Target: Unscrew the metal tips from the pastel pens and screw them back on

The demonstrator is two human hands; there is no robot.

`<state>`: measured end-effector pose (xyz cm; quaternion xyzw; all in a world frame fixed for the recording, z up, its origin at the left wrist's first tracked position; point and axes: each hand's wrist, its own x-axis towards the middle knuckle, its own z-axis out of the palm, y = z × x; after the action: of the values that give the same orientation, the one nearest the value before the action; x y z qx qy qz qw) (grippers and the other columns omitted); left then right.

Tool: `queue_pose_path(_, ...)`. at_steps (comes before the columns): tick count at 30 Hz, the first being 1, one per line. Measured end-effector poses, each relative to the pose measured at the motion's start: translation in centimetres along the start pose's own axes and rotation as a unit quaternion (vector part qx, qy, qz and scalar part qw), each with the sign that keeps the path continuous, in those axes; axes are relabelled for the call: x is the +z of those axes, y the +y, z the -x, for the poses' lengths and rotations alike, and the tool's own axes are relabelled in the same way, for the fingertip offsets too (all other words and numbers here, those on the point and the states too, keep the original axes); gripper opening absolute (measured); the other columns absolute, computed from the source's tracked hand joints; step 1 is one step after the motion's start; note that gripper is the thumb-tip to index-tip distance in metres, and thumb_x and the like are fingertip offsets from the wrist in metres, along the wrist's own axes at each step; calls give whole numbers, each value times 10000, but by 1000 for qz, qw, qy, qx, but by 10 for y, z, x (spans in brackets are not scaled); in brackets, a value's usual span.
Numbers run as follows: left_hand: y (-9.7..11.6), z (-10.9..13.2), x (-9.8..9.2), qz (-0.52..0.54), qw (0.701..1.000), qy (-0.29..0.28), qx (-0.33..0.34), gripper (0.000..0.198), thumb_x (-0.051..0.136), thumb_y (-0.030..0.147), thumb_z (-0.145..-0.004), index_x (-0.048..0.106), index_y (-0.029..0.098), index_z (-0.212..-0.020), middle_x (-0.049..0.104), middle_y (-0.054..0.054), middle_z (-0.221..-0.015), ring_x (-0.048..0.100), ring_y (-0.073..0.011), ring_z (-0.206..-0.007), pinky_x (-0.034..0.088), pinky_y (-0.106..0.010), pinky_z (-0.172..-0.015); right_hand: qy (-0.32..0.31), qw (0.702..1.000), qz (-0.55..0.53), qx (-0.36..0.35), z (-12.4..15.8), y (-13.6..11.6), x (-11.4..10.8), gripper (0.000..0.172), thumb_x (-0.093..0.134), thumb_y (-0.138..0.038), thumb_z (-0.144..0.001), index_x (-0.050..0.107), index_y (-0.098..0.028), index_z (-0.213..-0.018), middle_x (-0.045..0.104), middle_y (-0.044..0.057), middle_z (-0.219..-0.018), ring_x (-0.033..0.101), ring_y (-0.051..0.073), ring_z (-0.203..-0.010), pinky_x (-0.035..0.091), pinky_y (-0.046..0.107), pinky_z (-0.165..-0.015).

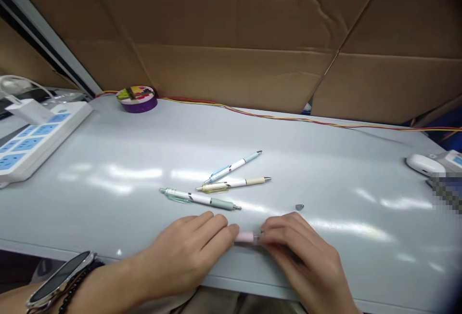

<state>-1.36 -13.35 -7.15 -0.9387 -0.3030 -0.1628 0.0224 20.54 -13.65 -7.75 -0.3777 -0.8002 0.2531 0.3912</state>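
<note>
My left hand (198, 246) is closed round the barrel of a pen with a pink grip (245, 237), close to the table's front edge. At the pen's tip end the fingers of my right hand (299, 251) pinch together; a bit of metal shows there, though the fingertips hide most of it. Beyond my hands lie a green-and-white pen (202, 200), a yellow-and-white pen (234, 184) and a blue-and-white pen (234, 166). A small grey metal pen tip (299, 206) rests by itself just past my right hand.
A white power strip (46, 136) with a plugged-in charger stands at the left. A purple round tin (137, 99) sits at the back left, near thin red and yellow wires (252, 113) along a cardboard wall (224, 73). A white mouse (425, 164) is at the right.
</note>
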Motion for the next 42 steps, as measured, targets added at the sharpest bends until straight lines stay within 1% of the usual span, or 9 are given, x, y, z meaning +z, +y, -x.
queue_pose_path(5,-2,3,2,11,1000,-11,-6,275,256,90,-930,484,128,-1078,560,-48,-781,525,-176,-620,441,-258,-544,6,1000,19,-1,2,1,0,171,570,-59,-839,550,-210,-917,620,-4,-826,561,119,-750,450,232,-682)
queue_pose_path(11,-3,4,1,-3,999,-33,9,494,310,61,-884,362,293,-1317,458,-9,-749,449,-152,-564,355,-234,-496,36,999,-6,17,6,2,-2,172,585,-115,-846,558,-227,-974,633,-7,-808,583,124,-703,465,222,-623)
queue_pose_path(19,-3,5,1,-9,998,-65,-10,558,347,57,-831,312,331,-1316,422,8,-728,422,-152,-510,319,-232,-466,32,998,-47,-24,6,1,-2,264,563,5,-809,588,-216,-952,662,9,-810,611,151,-720,495,270,-638)
queue_pose_path(24,-4,3,0,-3,997,-73,-18,572,324,27,-814,327,329,-1300,431,9,-728,430,-150,-516,303,-232,-462,104,994,-16,7,6,4,-8,224,594,-25,-800,603,-226,-901,664,0,-814,619,159,-759,493,282,-654)
queue_pose_path(27,-4,1,-2,-4,998,-55,-6,543,310,20,-832,369,311,-1286,447,8,-727,443,-146,-532,320,-229,-466,128,989,51,47,7,6,-16,148,587,-89,-826,599,-231,-866,646,-1,-791,605,167,-750,472,296,-651)
queue_pose_path(30,-5,1,-4,-8,1000,-22,21,448,327,52,-885,425,284,-1256,473,6,-712,444,-146,-528,347,-231,-470,104,983,138,60,8,10,-23,100,549,-141,-860,598,-224,-887,628,23,-825,590,182,-773,469,315,-656)
queue_pose_path(34,-8,4,-6,23,997,26,61,293,341,74,-916,423,143,-1189,566,-33,-753,487,-166,-582,425,-273,-531,64,978,187,69,8,16,-23,116,511,-182,-885,611,-223,-925,629,48,-900,583,203,-838,486,346,-702)
queue_pose_path(38,-12,6,-10,148,985,89,19,155,345,123,-945,390,149,-1091,565,-19,-734,510,-141,-609,444,-229,-545,9,972,218,84,8,21,-19,159,504,-202,-888,587,-226,-1021,646,47,-911,565,216,-867,502,368,-717)
queue_pose_path(42,-12,7,-15,163,981,105,13,123,285,225,-987,392,168,-1011,559,-31,-749,520,-135,-614,457,-216,-536,48,971,224,63,10,14,-21,214,533,-215,-875,558,-231,-1086,643,50,-961,549,231,-928,486,390,-773)
